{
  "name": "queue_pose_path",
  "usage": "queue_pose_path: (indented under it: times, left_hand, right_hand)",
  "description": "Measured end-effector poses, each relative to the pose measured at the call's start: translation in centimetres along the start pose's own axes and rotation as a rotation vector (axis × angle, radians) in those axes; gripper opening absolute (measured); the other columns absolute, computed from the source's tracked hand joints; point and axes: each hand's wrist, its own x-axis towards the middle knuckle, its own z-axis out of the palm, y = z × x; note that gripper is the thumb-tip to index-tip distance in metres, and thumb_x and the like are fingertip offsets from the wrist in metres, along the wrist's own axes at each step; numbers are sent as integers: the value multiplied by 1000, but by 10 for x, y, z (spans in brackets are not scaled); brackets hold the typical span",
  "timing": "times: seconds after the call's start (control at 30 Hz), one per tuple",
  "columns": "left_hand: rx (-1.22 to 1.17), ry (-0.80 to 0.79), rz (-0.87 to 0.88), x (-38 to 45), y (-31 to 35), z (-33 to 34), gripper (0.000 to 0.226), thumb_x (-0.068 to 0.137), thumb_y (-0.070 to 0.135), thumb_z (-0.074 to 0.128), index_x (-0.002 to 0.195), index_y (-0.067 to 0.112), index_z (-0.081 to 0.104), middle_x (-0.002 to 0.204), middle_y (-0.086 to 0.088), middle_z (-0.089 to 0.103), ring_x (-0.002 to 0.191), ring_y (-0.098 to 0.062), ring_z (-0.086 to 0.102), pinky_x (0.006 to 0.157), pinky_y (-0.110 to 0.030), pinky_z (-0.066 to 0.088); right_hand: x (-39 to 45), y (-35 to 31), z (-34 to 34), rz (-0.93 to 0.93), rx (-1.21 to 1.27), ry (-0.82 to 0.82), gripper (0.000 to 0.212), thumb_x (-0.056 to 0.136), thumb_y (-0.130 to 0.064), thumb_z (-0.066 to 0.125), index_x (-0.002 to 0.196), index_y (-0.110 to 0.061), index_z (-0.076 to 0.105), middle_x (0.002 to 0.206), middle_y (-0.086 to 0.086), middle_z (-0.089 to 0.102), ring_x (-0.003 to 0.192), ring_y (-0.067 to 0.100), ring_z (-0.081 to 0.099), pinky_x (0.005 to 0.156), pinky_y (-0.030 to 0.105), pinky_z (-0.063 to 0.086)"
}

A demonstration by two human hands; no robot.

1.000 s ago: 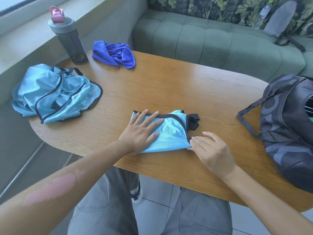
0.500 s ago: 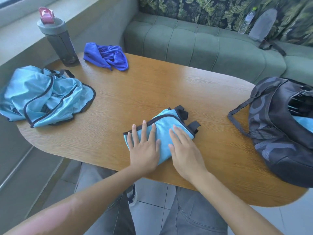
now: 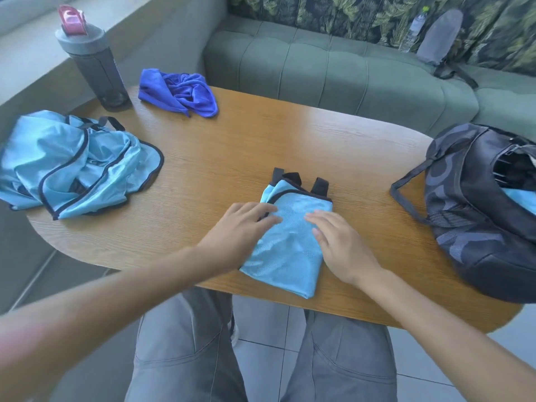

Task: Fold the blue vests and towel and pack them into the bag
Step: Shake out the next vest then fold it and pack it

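Note:
A folded light blue vest (image 3: 285, 248) with black trim lies near the front edge of the wooden table (image 3: 261, 146). My left hand (image 3: 240, 224) rests flat on its left side, fingers straight. My right hand (image 3: 339, 245) presses its right side, fingers straight. A pile of unfolded light blue vests (image 3: 72, 161) sits at the table's left end. The dark blue towel (image 3: 179, 91) lies crumpled at the back left. The dark patterned bag (image 3: 481, 210) stands open at the right end, with light blue fabric (image 3: 522, 198) showing inside.
A grey bottle (image 3: 95, 59) with a pink lid stands at the back left beside the towel. A green sofa (image 3: 348, 71) runs behind the table, with a plastic bottle (image 3: 414, 27) and a grey pouch (image 3: 441, 36) on it.
The folded vest has turned from lying sideways to pointing away from me, its straps now at the far end. Both hands stayed on it, now one on each side.

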Motion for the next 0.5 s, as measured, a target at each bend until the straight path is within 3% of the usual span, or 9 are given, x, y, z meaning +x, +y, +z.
queue_pose_path:
  times: [0.07,0.13,0.2,0.27,0.3,0.4,0.5]
  left_hand:
    - [138,-78,238,14,-24,2,69,87,-6,55,150,21,47,159,-3,41,146,-24,37,109,-38,38]
    - [245,-182,327,27,-39,2,80,91,-6,53,160,23,27,168,-2,23,155,-22,21,116,-35,31]
    - [312,-298,336,33,-48,3,84,95,-4,51,163,25,11,170,-1,11,157,-20,12,121,-35,28]
    - [322,-376,326,30,-48,4,84,97,-2,46,164,23,0,171,-2,3,158,-21,4,124,-36,24]
    - [333,-393,320,26,-45,5,84,97,0,44,164,21,-4,171,-4,0,158,-22,1,126,-36,20]
    - [359,-380,325,7,-38,11,80,100,22,42,163,17,-5,171,-11,0,157,-26,1,128,-36,10]
    - [317,-345,355,-17,-33,9,82,98,51,37,164,25,-5,170,-16,6,156,-29,7,128,-38,11]
  right_hand:
    - [-20,-13,3,16,-18,-2,40,105,-31,45,137,-10,58,139,2,58,135,16,45,113,39,38]
    - [-36,-23,7,23,-62,-83,60,101,-52,40,146,-14,49,152,-2,47,143,12,36,118,37,32]
    - [-47,-25,11,33,-106,-242,84,95,-71,34,160,-18,25,168,-5,16,154,8,8,126,33,13]
    - [-55,-23,13,10,-167,-379,104,87,-84,35,163,-22,-1,169,-9,-15,152,4,-19,125,31,-4]
    - [-57,-21,13,-11,-199,-403,113,83,-88,38,162,-23,-8,167,-9,-22,151,4,-24,125,31,-8]
    - [-66,-13,12,-92,-282,-373,121,78,-88,48,162,-22,-9,168,-7,-20,153,8,-21,125,33,-9]
    - [-82,-7,19,-174,-299,-297,105,88,-67,59,163,-20,3,170,-5,-5,156,12,-7,125,42,7]
